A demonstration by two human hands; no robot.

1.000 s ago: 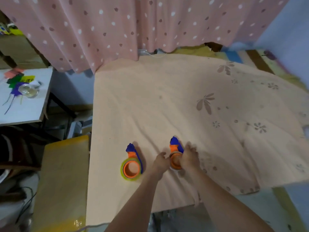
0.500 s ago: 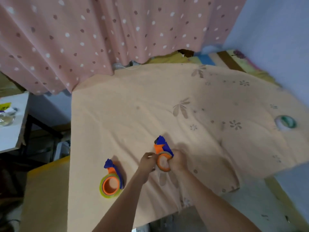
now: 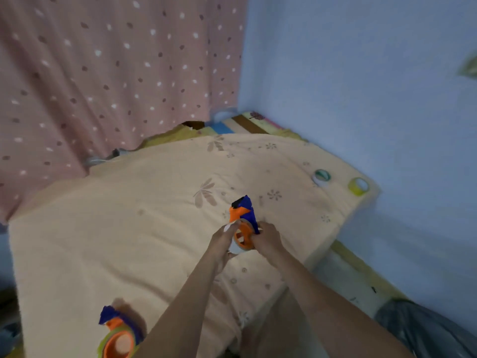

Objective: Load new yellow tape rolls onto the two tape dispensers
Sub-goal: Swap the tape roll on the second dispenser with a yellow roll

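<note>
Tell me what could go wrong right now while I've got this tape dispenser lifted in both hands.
The yellow tape roll sits close to the bed's far corner and could roll off when reached for. The dispenser, held by the left hand and right hand, is blurred, so the grip looks unsettled.

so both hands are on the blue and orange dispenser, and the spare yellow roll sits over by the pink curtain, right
Not quite. Both the left hand and the right hand do hold the blue and orange dispenser, but the head view shows the yellow roll by the blue wall, not the pink curtain.
</note>
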